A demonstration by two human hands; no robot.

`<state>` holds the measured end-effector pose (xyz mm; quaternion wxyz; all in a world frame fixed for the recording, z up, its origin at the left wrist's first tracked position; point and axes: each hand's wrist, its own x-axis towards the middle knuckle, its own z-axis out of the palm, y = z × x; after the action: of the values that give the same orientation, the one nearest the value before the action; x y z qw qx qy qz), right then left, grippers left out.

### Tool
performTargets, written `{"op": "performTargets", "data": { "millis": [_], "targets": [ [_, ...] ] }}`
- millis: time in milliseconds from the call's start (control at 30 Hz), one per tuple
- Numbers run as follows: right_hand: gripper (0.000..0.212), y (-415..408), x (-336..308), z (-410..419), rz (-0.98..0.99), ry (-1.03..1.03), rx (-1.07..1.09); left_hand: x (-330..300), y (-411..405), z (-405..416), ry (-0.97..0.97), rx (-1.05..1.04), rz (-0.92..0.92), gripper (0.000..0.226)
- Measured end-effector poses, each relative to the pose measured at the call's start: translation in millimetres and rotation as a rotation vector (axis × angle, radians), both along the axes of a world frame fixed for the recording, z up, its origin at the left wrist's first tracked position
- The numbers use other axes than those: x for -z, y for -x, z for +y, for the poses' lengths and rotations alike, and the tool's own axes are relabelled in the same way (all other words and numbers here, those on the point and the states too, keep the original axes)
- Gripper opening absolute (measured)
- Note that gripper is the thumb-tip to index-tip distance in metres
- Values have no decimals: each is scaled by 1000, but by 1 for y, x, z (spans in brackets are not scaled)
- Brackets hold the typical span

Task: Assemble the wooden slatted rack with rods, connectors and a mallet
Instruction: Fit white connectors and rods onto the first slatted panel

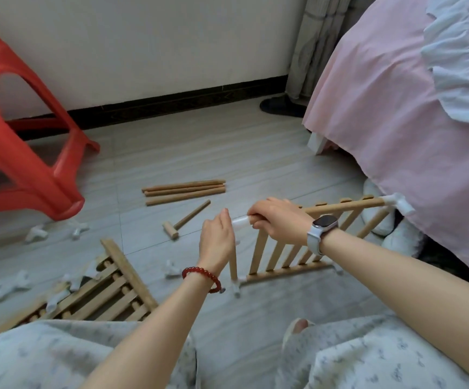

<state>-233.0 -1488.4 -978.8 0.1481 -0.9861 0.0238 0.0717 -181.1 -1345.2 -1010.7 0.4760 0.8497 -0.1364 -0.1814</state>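
Observation:
A slatted wooden panel (297, 248) stands on edge on the floor, with white connectors at its corners. My right hand (279, 220) grips the near end of its top rail. My left hand (217, 238) holds the upright rod (233, 262) just below a white connector (240, 221) at that top corner. The rod's foot sits in another connector (236, 286) on the floor. A second slatted panel (98, 293) lies flat at lower left. A small wooden mallet (184, 220) and three loose rods (184, 190) lie on the floor beyond my hands.
A red plastic stool (28, 153) stands at left. Several white connectors (35, 234) are scattered on the floor near it. A bed with a pink cover (396, 113) fills the right side. My knees in patterned fabric are at the bottom.

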Motion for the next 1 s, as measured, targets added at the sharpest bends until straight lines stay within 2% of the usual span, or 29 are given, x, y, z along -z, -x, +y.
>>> {"op": "performTargets", "data": {
  "millis": [133, 267, 367, 733, 1000],
  "targets": [
    [27, 6, 6, -5, 18, 0, 3, 9, -2, -18, -59, -90, 122, 45],
    [26, 15, 9, -15, 53, 244, -10, 13, -4, -29, -112, -144, 198, 42],
    [26, 18, 11, -16, 65, 204, 5, 13, -6, -36, -124, -152, 217, 43],
    [23, 18, 16, -16, 61, 167, 13, 11, -18, -43, -317, -30, 4, 35],
    [22, 18, 15, -16, 79, 128, 32, 17, -19, -42, -524, 88, -141, 39]
  ]
}}
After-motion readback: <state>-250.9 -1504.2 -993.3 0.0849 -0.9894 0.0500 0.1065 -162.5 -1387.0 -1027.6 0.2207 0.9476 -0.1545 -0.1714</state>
